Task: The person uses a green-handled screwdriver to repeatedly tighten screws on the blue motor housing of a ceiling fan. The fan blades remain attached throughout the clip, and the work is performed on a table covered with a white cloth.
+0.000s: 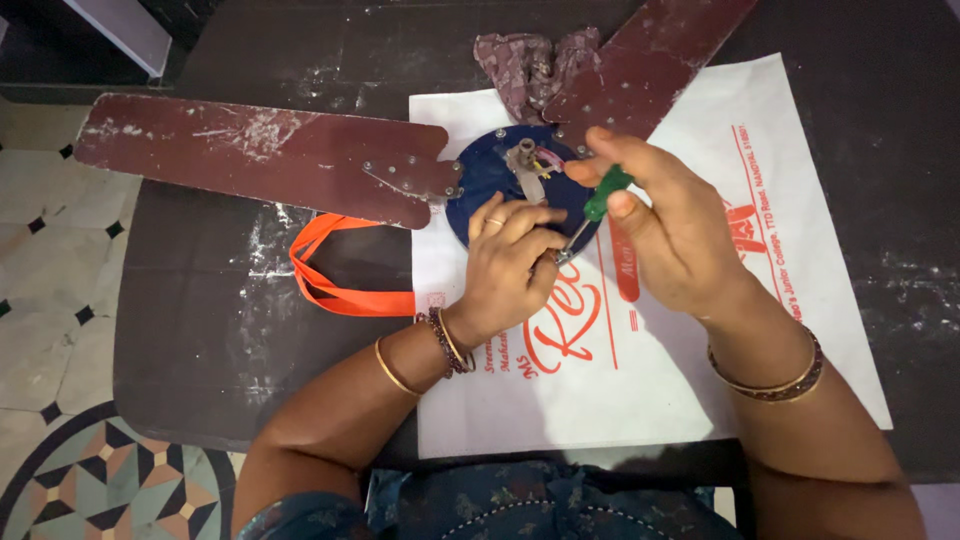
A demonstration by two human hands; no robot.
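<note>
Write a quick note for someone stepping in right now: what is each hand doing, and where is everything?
Right hand: holds the green screwdriver, tip down at the fan hub's rim.
Left hand: fingers at the screwdriver tip, on the hub's edge.
Hub lies on a white bag on the dark table. Two blades are attached; a cloth lies behind.
Whether the screw is loose: cannot tell.

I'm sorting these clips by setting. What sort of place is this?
Probably a home rather than a workshop. A patterned tiled floor lies beside a dark table, where a ceiling fan rests on a white cloth bag. The right hand holds a green-handled screwdriver; the left hand steadies its tip.
</note>
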